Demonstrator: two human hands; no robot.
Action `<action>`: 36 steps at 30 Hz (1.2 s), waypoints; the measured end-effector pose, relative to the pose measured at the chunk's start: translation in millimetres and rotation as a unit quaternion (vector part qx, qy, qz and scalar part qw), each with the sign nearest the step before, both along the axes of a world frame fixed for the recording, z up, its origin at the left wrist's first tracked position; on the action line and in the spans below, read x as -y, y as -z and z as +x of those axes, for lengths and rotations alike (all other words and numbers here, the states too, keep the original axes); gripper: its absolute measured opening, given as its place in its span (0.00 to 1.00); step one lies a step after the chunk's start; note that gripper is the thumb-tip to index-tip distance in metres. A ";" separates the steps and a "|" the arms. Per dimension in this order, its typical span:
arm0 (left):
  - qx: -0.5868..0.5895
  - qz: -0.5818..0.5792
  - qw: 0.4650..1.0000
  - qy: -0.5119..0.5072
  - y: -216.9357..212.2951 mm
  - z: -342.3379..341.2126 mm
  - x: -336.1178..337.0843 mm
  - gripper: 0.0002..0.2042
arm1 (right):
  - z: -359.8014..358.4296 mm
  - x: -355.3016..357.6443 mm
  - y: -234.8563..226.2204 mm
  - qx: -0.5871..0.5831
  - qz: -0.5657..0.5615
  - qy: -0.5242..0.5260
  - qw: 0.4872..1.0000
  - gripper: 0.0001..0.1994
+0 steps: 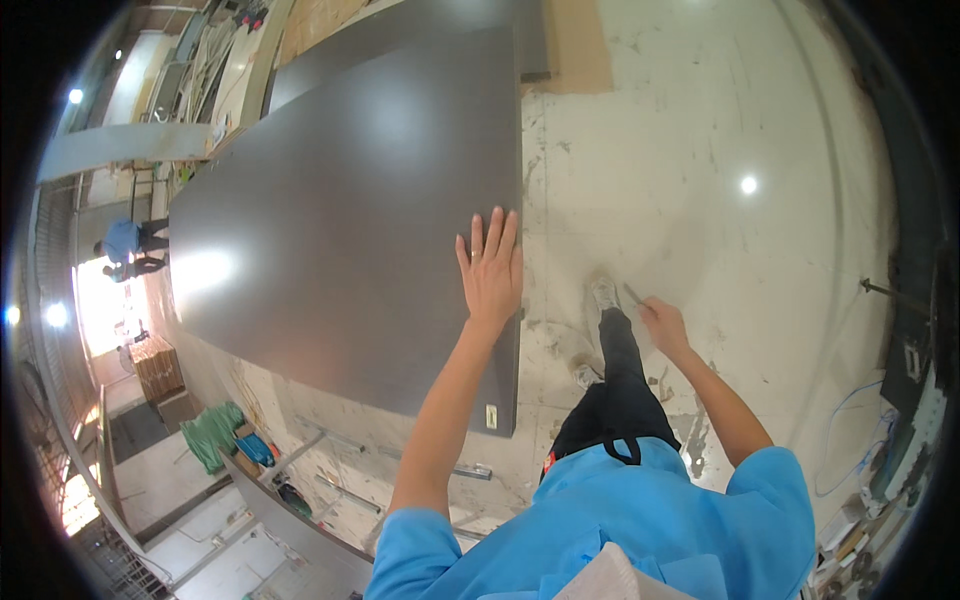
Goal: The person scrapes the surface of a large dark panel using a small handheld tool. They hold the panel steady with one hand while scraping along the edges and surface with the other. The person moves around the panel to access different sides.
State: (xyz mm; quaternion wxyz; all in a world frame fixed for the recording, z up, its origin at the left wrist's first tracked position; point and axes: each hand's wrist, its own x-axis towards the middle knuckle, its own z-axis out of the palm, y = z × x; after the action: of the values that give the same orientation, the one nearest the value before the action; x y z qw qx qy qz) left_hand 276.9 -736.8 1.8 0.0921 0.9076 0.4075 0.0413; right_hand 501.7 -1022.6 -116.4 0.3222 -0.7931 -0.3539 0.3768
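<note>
While the person stands on a pale, scuffed floor [700, 150], the left hand [490, 270] lies flat on a large dark grey board [350, 220], palm down, fingers spread and straight, close to the board's right edge. That hand grips nothing; it only presses on the surface. The board is wide and smooth, with a glare of light on its left part, and it stretches away from the person toward the upper left. A second dark panel [440, 25] shows behind it at the top of the view. A small pale label [491, 416] sits on the near corner of the board's edge.

The right hand [664, 322] hangs to the right of the board, well apart from it, over the floor. Its fingers are closed around a thin, short stick-like tool [634, 294], perhaps a pencil; its kind is too small to tell. Below the hands, a dark trouser leg and a light shoe [603, 292] step forward on the floor, just beside the right hand in the picture.

Far off at the left, another person in a blue top [122, 240] bends low. Stacked wood [158, 365] and a green cloth [212, 432] lie near the lower left.
</note>
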 end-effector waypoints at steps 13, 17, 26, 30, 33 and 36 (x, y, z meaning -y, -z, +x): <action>0.039 0.061 0.997 -0.018 11.5 230.0 -251.2 0.26 | 61.6 -57.3 38.7 -0.054 -0.039 0.119 0.991 0.06; 0.052 0.066 0.996 -0.022 11.7 254.4 -273.8 0.26 | 88.0 -101.6 24.2 0.003 0.023 0.105 0.994 0.07; 0.033 0.045 0.998 -0.023 2.7 124.8 -111.2 0.26 | 163.9 -387.8 -43.6 0.074 0.296 -0.011 0.952 0.10; -0.038 -0.029 0.998 -0.047 -7.8 36.0 -5.6 0.28 | 177.6 -513.0 -65.9 0.197 0.313 -0.069 0.926 0.13; -0.062 -0.075 0.994 -0.049 -9.8 -30.3 63.6 0.28 | 198.2 -557.3 -63.4 0.250 0.282 -0.110 0.920 0.16; -0.027 -0.093 0.995 -0.011 -12.1 -97.8 112.5 0.26 | 210.1 -569.2 -55.2 0.293 0.346 -0.150 0.879 0.15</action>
State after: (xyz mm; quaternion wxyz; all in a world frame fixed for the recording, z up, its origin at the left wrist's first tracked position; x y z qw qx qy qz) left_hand 179.1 -849.3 13.8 0.1651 0.8915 0.4215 -0.0205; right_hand 711.8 -453.4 -61.1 0.3974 -0.6430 -0.6542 0.0252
